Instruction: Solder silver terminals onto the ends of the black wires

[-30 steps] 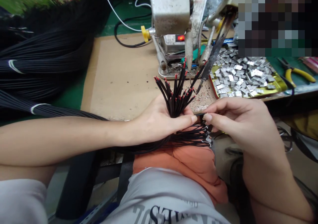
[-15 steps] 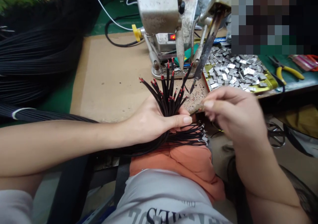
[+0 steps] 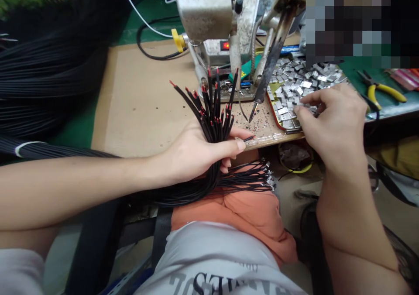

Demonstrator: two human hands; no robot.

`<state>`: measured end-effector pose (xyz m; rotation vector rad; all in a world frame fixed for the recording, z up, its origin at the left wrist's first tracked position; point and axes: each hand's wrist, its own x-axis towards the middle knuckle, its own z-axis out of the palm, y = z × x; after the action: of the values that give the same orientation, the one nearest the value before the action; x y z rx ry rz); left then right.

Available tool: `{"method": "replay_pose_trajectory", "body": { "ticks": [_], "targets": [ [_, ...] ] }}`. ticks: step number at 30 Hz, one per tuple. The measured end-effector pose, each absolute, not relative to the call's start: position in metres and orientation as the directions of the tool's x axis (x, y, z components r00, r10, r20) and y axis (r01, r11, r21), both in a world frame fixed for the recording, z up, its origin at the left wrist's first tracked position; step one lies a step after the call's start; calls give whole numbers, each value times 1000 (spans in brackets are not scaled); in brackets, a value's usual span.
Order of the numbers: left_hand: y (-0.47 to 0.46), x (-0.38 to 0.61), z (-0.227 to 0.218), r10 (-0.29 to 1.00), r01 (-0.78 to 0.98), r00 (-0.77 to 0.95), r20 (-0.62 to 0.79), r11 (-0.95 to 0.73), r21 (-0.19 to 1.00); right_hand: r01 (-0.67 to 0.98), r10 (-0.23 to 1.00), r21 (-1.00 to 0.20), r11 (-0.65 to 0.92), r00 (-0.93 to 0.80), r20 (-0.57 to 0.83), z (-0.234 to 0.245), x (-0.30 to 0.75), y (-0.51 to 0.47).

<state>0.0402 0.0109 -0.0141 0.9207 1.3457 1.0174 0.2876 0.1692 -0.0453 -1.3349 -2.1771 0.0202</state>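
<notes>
- Two bare hands at work, well apart, in the one head view.
- Left hand (image 3: 199,153), center-left: fingers curled under and thumb pressed across a fat bundle of black wires (image 3: 214,125), gripping it firmly. The red-tipped ends fan up and out above the thumb.
- Lower down, the same wires run past the hand, and their small metal-ended tips (image 3: 268,179) hang over an orange cloth (image 3: 248,216) on the lap.
- Right hand (image 3: 334,120), right of center: fingers loosely spread and reaching down, with the fingertips (image 3: 297,110) at silver metal tabs (image 3: 291,83) heaped in a gold tray (image 3: 288,130). Can't tell if they're pinching one.
- Room-wise, the tray's near edge sits just under that hand, and the red wire tips stand near the base of a worn metal bench machine (image 3: 203,11), upper middle.
- A scorched metal rod (image 3: 275,55) slants down right beside the wire tips, its point almost at the tan cardboard sheet (image 3: 137,103), which spreads left of the bundle.
- Upper left: big hanks of black wire (image 3: 49,72). Far right: yellow-handled pliers (image 3: 382,92).
- Upper right is pixelated, so no telling what's there.
</notes>
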Motion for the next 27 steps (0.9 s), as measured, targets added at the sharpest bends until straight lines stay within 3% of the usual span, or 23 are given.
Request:
{"method": "replay_pose_trajectory", "body": {
  "ticks": [5,8,10,17,21,27],
  "targets": [
    [13,38,-19,926,-120,-68,-370,361,925,711,771,-463,530,-176,612,-42,281,158],
    [18,38,-19,927,-154,-107,-359,341,927,411,736,-642,647,-116,667,-41,268,138],
    [23,39,-18,931,-184,-132,-339,313,932,231,780,-745,626,-158,606,-42,257,123],
    [34,42,-14,912,-287,-163,-376,321,903,41,905,-949,314,-315,286,-52,233,103],
    [33,42,-15,918,-276,-145,-369,320,906,-70,934,-984,161,-311,175,-56,228,100],
    [33,41,-15,922,-263,-112,-371,333,906,-86,938,-988,128,-312,148,-56,226,96]
  ]
}}
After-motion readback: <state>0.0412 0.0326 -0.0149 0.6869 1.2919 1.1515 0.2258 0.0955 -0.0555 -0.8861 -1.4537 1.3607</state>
